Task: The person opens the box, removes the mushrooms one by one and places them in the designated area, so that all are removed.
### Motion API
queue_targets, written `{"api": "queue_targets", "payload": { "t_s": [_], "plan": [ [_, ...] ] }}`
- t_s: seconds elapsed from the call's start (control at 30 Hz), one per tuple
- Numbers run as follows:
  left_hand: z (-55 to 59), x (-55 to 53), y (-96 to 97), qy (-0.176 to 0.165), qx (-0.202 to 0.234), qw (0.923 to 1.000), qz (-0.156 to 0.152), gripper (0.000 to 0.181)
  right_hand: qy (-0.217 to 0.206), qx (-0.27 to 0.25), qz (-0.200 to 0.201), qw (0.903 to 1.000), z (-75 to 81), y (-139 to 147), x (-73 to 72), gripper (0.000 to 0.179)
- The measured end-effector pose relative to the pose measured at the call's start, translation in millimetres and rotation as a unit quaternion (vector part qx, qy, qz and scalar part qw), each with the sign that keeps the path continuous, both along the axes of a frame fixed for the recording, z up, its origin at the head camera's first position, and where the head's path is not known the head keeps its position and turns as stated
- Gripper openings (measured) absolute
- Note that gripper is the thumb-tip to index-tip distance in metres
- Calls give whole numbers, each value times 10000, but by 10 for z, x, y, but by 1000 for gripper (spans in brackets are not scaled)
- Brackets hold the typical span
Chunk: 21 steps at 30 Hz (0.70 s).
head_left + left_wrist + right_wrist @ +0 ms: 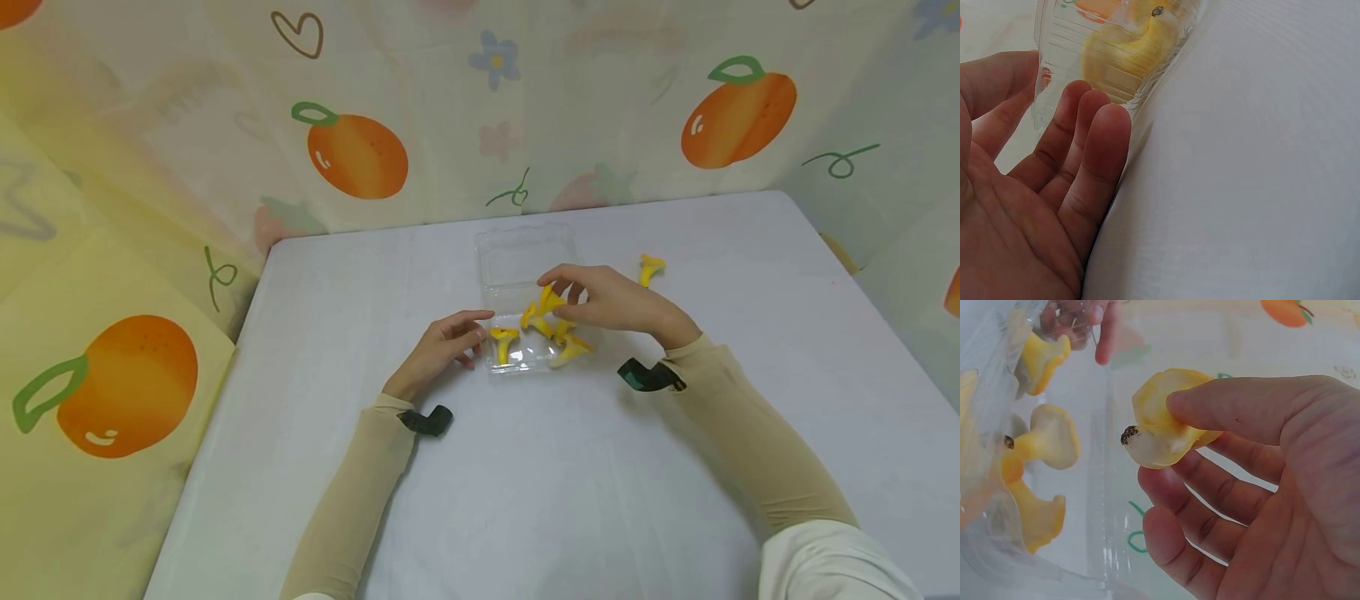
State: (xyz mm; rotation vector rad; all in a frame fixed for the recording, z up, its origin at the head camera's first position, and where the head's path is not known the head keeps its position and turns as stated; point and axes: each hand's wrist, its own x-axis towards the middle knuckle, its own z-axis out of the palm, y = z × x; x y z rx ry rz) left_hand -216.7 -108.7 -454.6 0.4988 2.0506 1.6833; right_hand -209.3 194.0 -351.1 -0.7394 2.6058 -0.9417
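A clear plastic clamshell box (531, 365) lies with its lid folded back, and several yellow mushrooms (504, 342) sit in its base. Above the box, my right hand (609, 300) pinches another yellow mushroom (1163, 419) between thumb and fingers; its dark stem end shows in the right wrist view. On the box's left side is my left hand (442, 346), fingers extended and fingertips at the clear wall. The left wrist view shows those fingers (1107, 140) close against the outside of that wall, with a mushroom (1129, 59) behind the plastic.
One more yellow mushroom (651, 268) lies on the white table (300, 375), right of the box and beyond my right hand. The transparent lid (525, 254) extends toward the back edge. A fruit-print curtain (442, 108) hangs behind the table.
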Motion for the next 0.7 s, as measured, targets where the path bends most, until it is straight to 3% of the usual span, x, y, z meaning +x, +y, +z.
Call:
{"api": "queue_targets", "payload": {
  "t_s": [0.37, 0.7],
  "plan": [
    [0, 1, -6, -6, -23, 10000, 51, 41, 250, -54, -72, 9996, 50, 81, -12, 43],
    [-15, -3, 2, 63, -32, 10000, 3, 40, 525, -368, -381, 9972, 81, 163, -18, 40]
  ]
}}
